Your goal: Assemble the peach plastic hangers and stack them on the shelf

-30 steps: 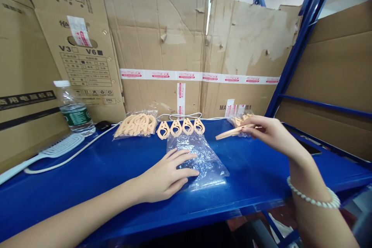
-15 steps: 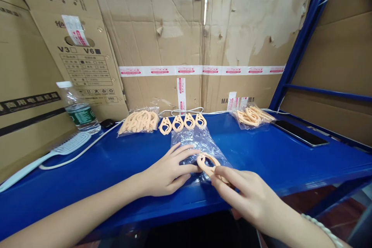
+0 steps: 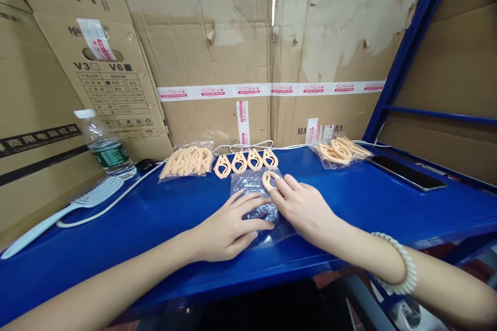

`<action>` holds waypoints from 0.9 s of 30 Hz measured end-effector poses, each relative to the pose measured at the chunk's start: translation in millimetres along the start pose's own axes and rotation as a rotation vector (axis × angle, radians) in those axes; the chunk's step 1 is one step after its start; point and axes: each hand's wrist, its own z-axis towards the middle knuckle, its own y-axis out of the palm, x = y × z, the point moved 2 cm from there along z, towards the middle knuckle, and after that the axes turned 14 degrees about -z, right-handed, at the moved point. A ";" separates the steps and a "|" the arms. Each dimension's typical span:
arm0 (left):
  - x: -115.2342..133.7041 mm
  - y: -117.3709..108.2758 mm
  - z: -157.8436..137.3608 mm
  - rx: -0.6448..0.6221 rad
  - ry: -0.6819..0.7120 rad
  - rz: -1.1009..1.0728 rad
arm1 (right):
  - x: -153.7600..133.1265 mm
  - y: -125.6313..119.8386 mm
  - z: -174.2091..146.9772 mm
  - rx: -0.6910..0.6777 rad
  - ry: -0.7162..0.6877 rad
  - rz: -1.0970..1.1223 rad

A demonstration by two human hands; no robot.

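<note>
My right hand (image 3: 305, 207) pinches a beige folding hanger (image 3: 268, 180), folded into a loop, above the far part of a clear plastic bag (image 3: 256, 186). Its fingers cover the hanger's right end. My left hand (image 3: 231, 225) lies with fingers spread on the near left part of the bag and holds nothing. Just beyond the bag, several folded beige hangers (image 3: 239, 163) are lined up side by side.
Bagged beige hangers (image 3: 188, 160) lie at the back left, and another bag of hangers (image 3: 337, 151) at the back right beside a phone (image 3: 406, 171). A water bottle (image 3: 111, 152), hairbrush (image 3: 93, 195) and white cable (image 3: 116, 206) are on the left. Cardboard (image 3: 217, 57) walls the back.
My right hand has moved away from me with the hanger, from beside my left fingertips toward the row. My left hand has stayed on the bag.
</note>
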 end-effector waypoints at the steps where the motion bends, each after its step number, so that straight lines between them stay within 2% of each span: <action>1: 0.8 -0.1 0.4 0.023 0.021 -0.002 | 11.1 -0.9 4.8 -0.034 -0.011 0.119; 3: 1.6 -0.4 1.2 0.097 0.052 -0.015 | 36.1 1.8 19.3 -0.099 -0.099 0.421; 5: 0.9 -0.8 1.4 0.197 0.037 -0.041 | 62.3 14.9 41.3 -0.088 -0.117 0.568; 7: -0.6 -1.1 0.6 0.276 -0.011 -0.060 | 82.4 41.4 67.1 -0.075 -0.092 0.476; 9: -1.0 -1.1 -0.6 0.308 -0.050 -0.057 | 92.5 77.1 90.6 -0.179 -0.083 0.298; 12: 0.2 -0.4 -2.1 0.308 -0.080 -0.018 | 94.2 123.8 112.4 -0.317 -0.168 0.299; 15: 1.3 1.5 -2.4 0.300 -0.072 0.021 | 97.2 147.9 116.5 -0.387 -0.145 0.284; 17: 0.7 3.0 -2.0 0.300 -0.052 0.026 | 102.7 151.5 111.7 -0.423 -0.117 0.245; 20: -1.4 4.5 -1.2 0.319 -0.020 0.022 | 113.4 142.6 97.7 -0.466 -0.110 0.196; 25: -2.7 4.7 -1.8 0.373 0.061 0.058 | 132.6 107.2 58.0 -0.591 -0.016 0.244; 27: -2.6 4.7 -2.5 0.378 0.098 0.076 | 138.5 88.7 38.6 -0.532 -0.028 0.342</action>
